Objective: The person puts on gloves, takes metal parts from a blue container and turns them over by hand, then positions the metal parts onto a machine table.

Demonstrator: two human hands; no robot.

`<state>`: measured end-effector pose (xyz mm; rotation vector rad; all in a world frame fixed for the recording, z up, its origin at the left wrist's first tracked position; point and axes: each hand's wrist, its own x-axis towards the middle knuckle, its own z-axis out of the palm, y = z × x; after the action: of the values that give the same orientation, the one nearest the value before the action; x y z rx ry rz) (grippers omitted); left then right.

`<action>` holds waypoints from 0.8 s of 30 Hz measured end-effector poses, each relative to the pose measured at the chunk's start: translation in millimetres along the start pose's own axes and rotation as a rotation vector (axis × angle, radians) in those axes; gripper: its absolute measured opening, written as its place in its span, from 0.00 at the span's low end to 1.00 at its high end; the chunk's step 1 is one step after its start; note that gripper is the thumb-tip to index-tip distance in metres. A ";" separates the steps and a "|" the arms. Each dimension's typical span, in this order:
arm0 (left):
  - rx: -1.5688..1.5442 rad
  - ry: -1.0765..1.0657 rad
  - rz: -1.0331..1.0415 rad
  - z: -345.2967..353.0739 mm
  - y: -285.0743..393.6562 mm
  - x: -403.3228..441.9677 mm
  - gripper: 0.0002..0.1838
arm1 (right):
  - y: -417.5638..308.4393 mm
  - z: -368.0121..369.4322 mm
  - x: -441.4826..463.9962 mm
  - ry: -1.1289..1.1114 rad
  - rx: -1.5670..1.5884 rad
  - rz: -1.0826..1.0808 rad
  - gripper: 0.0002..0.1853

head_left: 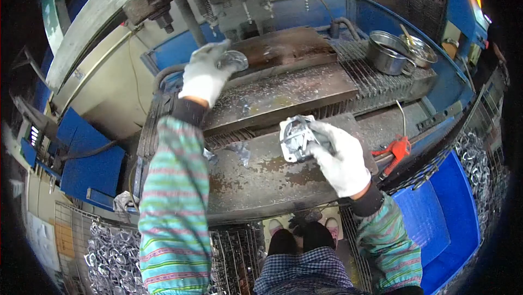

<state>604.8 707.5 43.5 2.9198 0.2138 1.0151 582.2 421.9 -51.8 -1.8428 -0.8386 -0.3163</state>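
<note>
My left hand [206, 71], in a white glove, reaches to the raised steel block under the drill spindles. Its fingers close around a round, shiny metal part [235, 61], slightly blurred. Nearer to me, my right hand [342, 160], also gloved, grips a silvery die-cast metal housing [294, 139] by its right side. That housing has a squarish flange and a hollow middle, and is held above the front steel ledge [256, 178]. Part of its right edge is hidden behind my fingers.
Drill bits [246, 11] hang over the chip-strewn steel block [289, 85]. A metal pot [388, 53] and a bowl [422, 50] stand back right. A red air gun [397, 153] hangs right, above a blue bin [436, 213]. Metal parts [111, 257] fill a basket lower left.
</note>
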 end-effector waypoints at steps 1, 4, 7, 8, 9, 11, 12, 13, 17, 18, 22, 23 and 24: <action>-0.226 -0.117 0.038 -14.0 23.0 -16.5 0.29 | 4.1 1.6 0.2 0.011 0.061 0.029 0.18; -0.418 -0.297 0.248 -39.8 84.2 -67.3 0.32 | 6.8 3.6 1.1 0.026 0.107 0.055 0.18; -0.287 -0.304 0.310 -40.7 113.9 -90.3 0.38 | 1.5 5.4 1.7 0.065 0.105 0.003 0.17; -0.285 -0.304 0.310 -41.1 114.4 -91.9 0.38 | -0.5 4.7 1.9 0.078 0.079 -0.092 0.17; -0.304 -0.289 0.309 -41.6 114.8 -92.6 0.39 | -2.2 3.1 2.5 0.092 0.052 -0.187 0.17; -0.392 -0.300 0.354 -44.5 113.1 -87.7 0.41 | -3.7 -8.0 5.7 0.021 0.047 -0.192 0.17; -0.391 -0.301 0.356 -42.9 108.1 -85.6 0.41 | -3.1 -12.3 7.4 -0.055 0.041 -0.197 0.18; -0.457 -0.362 0.393 -40.0 102.9 -83.7 0.41 | -0.5 -13.2 9.1 -0.053 0.042 -0.196 0.18; -0.450 -0.459 0.339 -38.7 106.2 -89.8 0.40 | -0.4 -12.2 11.2 0.029 -0.009 -0.239 0.18; -0.411 -0.394 0.307 -37.8 111.3 -93.6 0.40 | -2.8 -11.2 11.0 0.069 -0.004 -0.224 0.17; -0.319 -0.443 0.085 -41.7 129.1 -100.2 0.38 | -6.3 -6.9 5.4 0.100 -0.083 -0.241 0.16; -0.298 -0.402 0.127 -41.2 130.6 -101.6 0.35 | -6.8 -7.3 5.2 0.106 -0.080 -0.235 0.16; -0.294 -0.396 0.131 -40.5 131.5 -102.6 0.35 | -7.4 -7.6 5.9 0.114 -0.075 -0.232 0.15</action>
<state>515.3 562.4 23.6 2.8066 -0.1329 0.4134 582.7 419.1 -40.0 -1.7802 -0.9740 -0.6009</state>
